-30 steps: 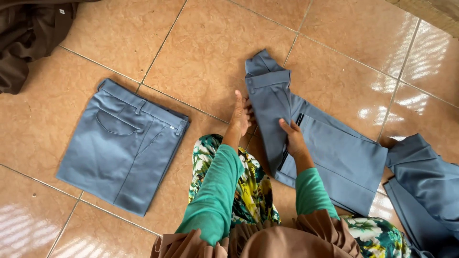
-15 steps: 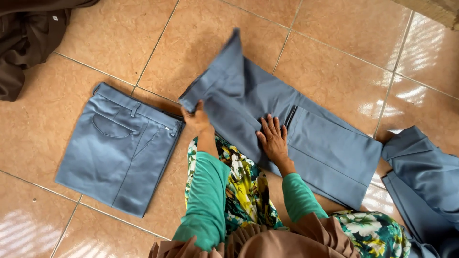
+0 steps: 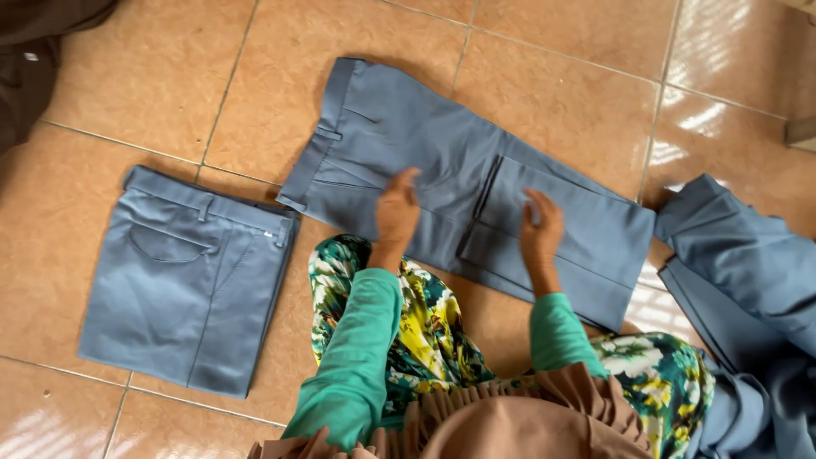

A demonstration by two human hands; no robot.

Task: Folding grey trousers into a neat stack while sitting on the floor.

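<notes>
While both hands press flat on it, the grey-blue trousers point(image 3: 425, 161) lie spread on the tan floor tiles point(image 3: 170, 76) in the middle of the frame. Their long axis runs on a slant — waistband toward the upper left, folded end toward the lower right. The left hand point(image 3: 398, 208) rests open, fingers loosely spread, on the seat of the trousers just right of the waistband. The right hand point(image 3: 541, 225) lies open too, palm down on the folded-back leg panel, clear of the left and gripping nothing. At the left of the frame sits a second pair of trousers point(image 3: 183, 280), folded into a neat rectangle, well apart from the first. More grey-blue cloth point(image 3: 748, 280) is heaped at the right edge — just beside the folded end.
</notes>
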